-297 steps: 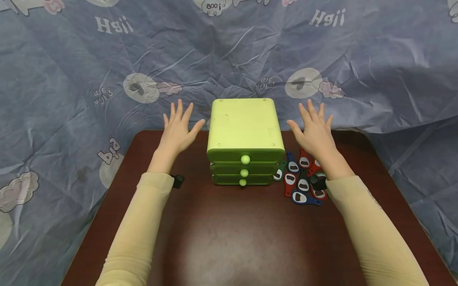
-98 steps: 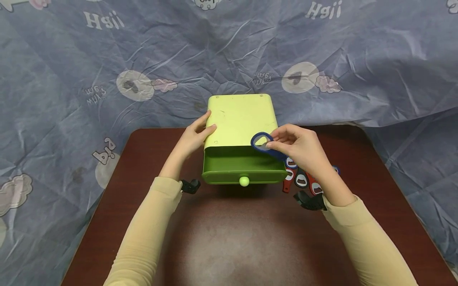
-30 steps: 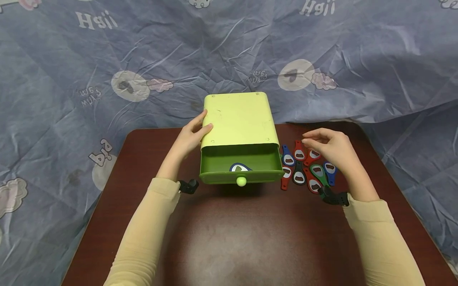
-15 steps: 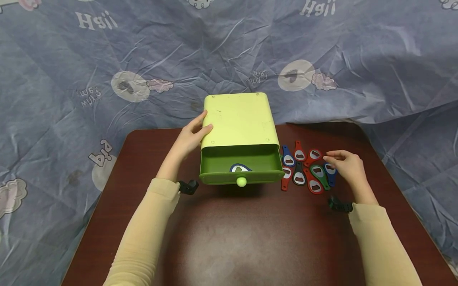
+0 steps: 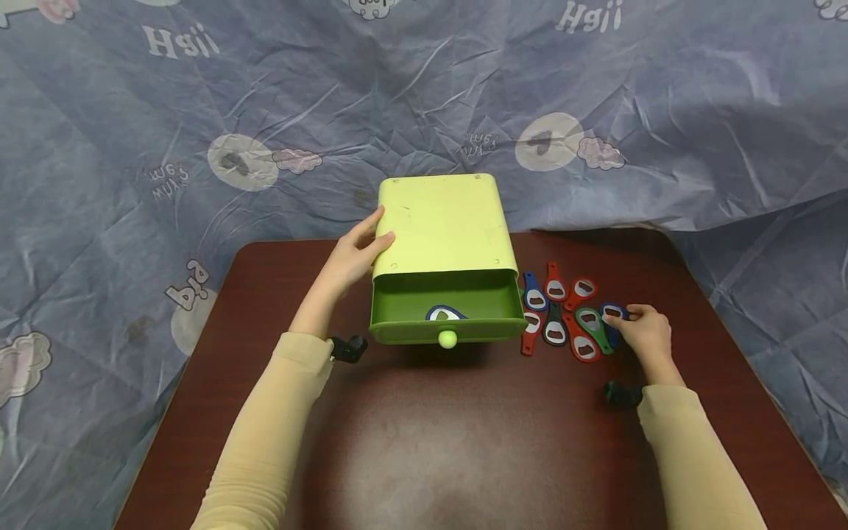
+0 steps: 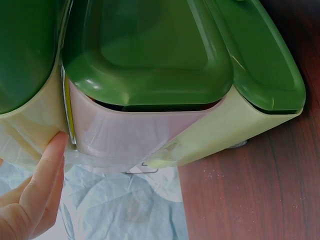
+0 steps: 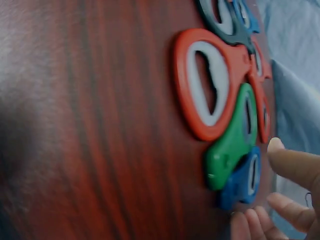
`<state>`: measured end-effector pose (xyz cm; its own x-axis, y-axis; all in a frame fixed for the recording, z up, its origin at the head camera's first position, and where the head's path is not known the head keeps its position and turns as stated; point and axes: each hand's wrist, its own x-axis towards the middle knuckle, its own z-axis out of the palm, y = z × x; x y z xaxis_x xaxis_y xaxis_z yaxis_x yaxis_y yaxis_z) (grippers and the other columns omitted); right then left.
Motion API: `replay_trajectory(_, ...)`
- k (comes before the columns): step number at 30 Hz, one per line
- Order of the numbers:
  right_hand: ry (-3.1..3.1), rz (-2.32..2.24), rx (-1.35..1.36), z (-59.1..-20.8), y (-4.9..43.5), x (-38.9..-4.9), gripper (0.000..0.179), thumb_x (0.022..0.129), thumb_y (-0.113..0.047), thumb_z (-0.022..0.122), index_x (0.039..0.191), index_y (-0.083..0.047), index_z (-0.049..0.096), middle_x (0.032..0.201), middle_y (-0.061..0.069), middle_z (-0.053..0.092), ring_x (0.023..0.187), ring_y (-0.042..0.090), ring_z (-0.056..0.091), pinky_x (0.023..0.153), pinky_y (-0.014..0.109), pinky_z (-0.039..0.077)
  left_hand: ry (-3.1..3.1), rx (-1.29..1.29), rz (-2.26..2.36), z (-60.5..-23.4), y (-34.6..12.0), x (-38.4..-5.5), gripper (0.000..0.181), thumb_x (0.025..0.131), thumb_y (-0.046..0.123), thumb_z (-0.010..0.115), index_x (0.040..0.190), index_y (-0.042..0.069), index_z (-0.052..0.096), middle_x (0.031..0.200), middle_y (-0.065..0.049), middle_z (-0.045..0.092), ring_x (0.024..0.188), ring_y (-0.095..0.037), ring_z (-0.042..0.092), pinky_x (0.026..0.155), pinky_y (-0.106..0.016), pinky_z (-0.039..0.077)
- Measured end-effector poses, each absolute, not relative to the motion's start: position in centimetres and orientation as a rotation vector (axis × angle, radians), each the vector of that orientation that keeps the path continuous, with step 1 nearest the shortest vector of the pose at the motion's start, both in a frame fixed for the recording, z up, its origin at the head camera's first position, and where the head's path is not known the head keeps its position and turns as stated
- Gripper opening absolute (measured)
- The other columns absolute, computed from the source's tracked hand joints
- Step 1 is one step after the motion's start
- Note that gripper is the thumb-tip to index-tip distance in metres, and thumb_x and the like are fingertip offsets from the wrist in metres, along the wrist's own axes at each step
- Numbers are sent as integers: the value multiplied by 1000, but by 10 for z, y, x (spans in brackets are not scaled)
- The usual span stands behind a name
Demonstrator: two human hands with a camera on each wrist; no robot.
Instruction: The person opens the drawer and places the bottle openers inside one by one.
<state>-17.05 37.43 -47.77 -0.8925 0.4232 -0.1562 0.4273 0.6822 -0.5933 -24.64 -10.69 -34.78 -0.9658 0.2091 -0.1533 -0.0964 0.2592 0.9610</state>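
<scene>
A small yellow cabinet (image 5: 444, 221) stands mid-table, its green top drawer (image 5: 411, 333) pulled out. In the drawer lies a blue-rimmed bottle opener (image 5: 444, 313). My left hand (image 5: 347, 254) rests on the cabinet's left side, thumb at the top edge; the left wrist view has its extended fingers (image 6: 47, 167) against the wall. My right hand (image 5: 644, 330) is down at the rightmost blue bottle opener (image 5: 612, 309), thumb overlapping its ring. In the right wrist view, thumb and fingers are spread apart beside that blue opener (image 7: 242, 185).
Beside it are a green bottle opener (image 5: 588, 319), a black one (image 5: 555, 333), another blue one (image 5: 534, 297) and several red ones, all flat on the brown table (image 5: 424, 442). A wrinkled grey-blue cloth (image 5: 424, 88) hangs behind the table.
The top drawer has been pulled out, and the blue opener held over it has been let go inside. My right hand has since moved right and down to another blue opener; my left stays put.
</scene>
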Motion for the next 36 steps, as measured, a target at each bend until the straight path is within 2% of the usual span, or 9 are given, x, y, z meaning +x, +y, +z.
replay_trajectory(4, 2861, -1005, 781, -487, 374, -169, 66, 95, -28, 65, 136, 17, 42, 128, 38, 47, 120, 50, 36, 100, 59, 35, 2281, 110, 1768, -348, -107, -245, 62, 97, 42, 61, 151, 47, 30, 157, -8, 35, 115, -31, 62, 87, -40, 57)
replay_trajectory(11, 2878, -1023, 869, -489, 370, -171, 60, 92, -21, 66, 133, 17, 46, 130, 38, 50, 125, 52, 35, 104, 58, 33, 2281, 112, 1766, -348, -108, -246, 62, 97, 42, 61, 151, 48, 30, 158, -7, 33, 117, -30, 61, 89, -41, 56)
replay_trajectory(17, 2822, -1009, 957, -484, 366, -171, 63, 90, -22, 66, 135, 17, 44, 136, 39, 45, 127, 55, 37, 108, 59, 33, 2283, 114, 1764, -348, -108, -246, 62, 97, 43, 61, 151, 48, 31, 157, -8, 34, 117, -31, 61, 90, -42, 56)
replay_trajectory(21, 2772, -986, 1005, -483, 365, -169, 64, 90, -26, 66, 132, 17, 45, 135, 38, 45, 123, 54, 41, 105, 58, 37, 2283, 117, 1765, -349, -108, -246, 62, 97, 42, 61, 151, 47, 31, 156, -9, 36, 118, -30, 61, 90, -43, 56)
replay_trajectory(29, 2802, -1019, 986, -483, 367, -166, 50, 89, -28, 70, 116, 12, 57, 121, 35, 54, 112, 49, 46, 92, 56, 42, 2279, 110, 1782, -348, -107, -246, 62, 97, 41, 62, 151, 46, 32, 156, -10, 36, 119, -30, 60, 91, -44, 55)
replay_trajectory(32, 2800, -1063, 981, -482, 368, -166, 46, 90, -29, 71, 113, 9, 60, 117, 32, 56, 107, 45, 48, 80, 49, 45, 2273, 108, 1788, -348, -108, -247, 62, 97, 40, 62, 151, 45, 32, 157, -9, 36, 120, -30, 60, 92, -44, 55)
replay_trajectory(36, 2817, -1065, 950, -474, 368, -166, 47, 90, -33, 72, 114, 6, 63, 116, 29, 59, 104, 41, 49, 68, 38, 41, 2276, 109, 1794, -347, -107, -246, 62, 97, 39, 62, 152, 44, 32, 156, -9, 38, 119, -29, 60, 91, -44, 56)
